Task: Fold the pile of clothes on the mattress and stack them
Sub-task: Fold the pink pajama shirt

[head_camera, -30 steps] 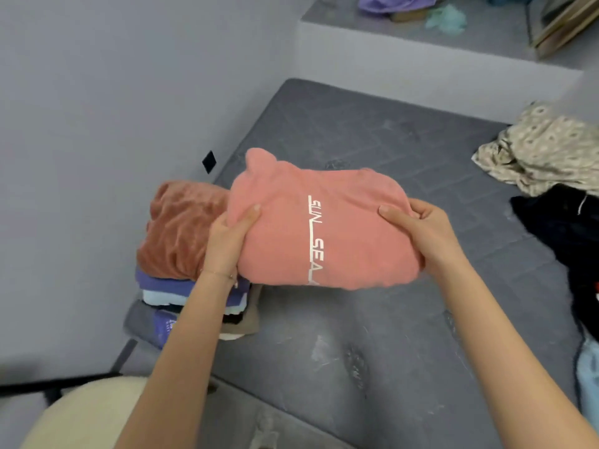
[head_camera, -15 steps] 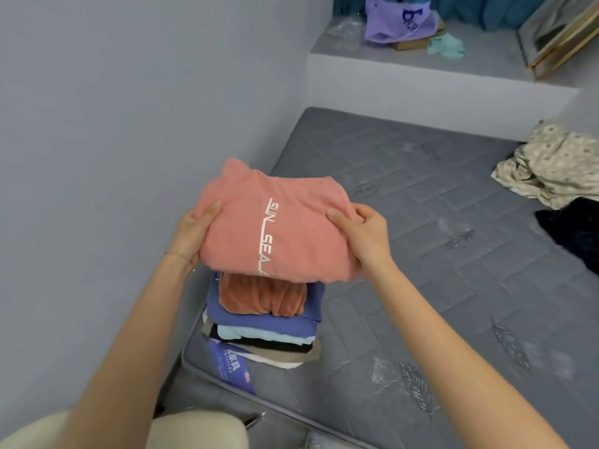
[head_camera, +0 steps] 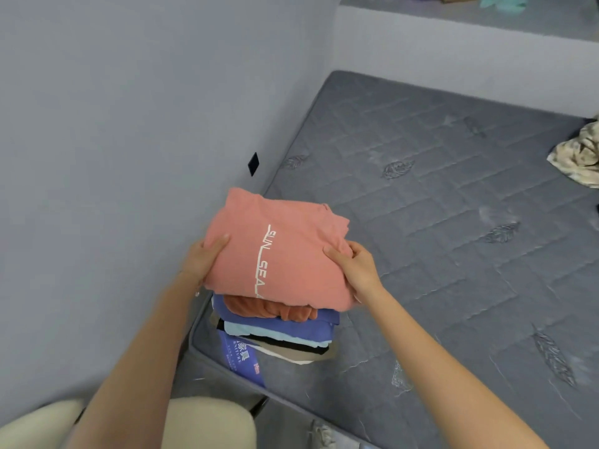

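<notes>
- My left hand (head_camera: 202, 257) holds the left side of the folded pink top (head_camera: 282, 254). My thumb lies on top and my other fingers go under it, where I cannot see them.
- My right hand (head_camera: 355, 267) holds the right side the same way, with the thumb pressed on top and the fingers curled round the edge.
- The pink top has white letters down its middle (they run sideways from where I look).
- The pink top is right on top of the stack (head_camera: 285, 325) of folded clothes. It looks like it touches the rust-brown one just under it, but I cannot tell if all its weight is down.
- Under the rust-brown one I see a blue one, a light blue one, a black one, a tan one and a bit of white.
- The stack sits on the near left corner of the grey mattress (head_camera: 453, 254), close to the wall (head_camera: 113, 157).
- A blue label (head_camera: 241, 354) is on the mattress corner, partly under the stack.
- A spotty, crumpled cloth (head_camera: 580, 157) lies far off at the right edge of the mattress, well apart from the stack.
- A small black square (head_camera: 253, 163) is on the wall, near the mattress.
</notes>
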### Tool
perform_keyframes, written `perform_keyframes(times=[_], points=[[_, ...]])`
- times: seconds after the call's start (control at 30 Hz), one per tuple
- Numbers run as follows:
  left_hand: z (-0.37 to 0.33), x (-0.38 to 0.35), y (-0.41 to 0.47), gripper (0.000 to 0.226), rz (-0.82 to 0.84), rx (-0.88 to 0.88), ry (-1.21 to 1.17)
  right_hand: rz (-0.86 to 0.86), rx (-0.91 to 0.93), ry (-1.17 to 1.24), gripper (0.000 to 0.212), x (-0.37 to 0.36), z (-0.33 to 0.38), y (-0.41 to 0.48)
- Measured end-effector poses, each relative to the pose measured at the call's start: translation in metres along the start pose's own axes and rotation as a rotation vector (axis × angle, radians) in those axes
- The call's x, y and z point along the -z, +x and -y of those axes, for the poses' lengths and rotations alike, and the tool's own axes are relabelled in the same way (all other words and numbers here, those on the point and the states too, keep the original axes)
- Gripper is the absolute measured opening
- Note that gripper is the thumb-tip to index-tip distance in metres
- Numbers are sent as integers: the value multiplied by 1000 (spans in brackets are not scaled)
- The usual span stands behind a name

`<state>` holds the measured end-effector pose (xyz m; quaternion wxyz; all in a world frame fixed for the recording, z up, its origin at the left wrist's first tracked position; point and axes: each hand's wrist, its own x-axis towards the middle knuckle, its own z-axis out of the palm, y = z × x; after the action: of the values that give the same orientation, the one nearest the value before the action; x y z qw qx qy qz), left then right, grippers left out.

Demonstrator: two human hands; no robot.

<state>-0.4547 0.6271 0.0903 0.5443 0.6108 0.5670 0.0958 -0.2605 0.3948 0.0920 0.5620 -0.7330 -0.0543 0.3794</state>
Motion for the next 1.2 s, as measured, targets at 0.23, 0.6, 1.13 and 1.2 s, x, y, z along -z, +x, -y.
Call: perform_keyframes(times=[0.23,0.6,1.13,1.2], points=[[10,9,3,70,71,35,109,122,-75,5,35,4,-12,0],[-16,-8,-14,67,-207,-217,230,66,83,-325,86,16,5,3],[-21,-76,-43,67,-212,-450,854,0,129,-679,95,12,8,-13],[-16,-70,-40,65,-230,-464,861,6,122,-649,95,12,7,-12]])
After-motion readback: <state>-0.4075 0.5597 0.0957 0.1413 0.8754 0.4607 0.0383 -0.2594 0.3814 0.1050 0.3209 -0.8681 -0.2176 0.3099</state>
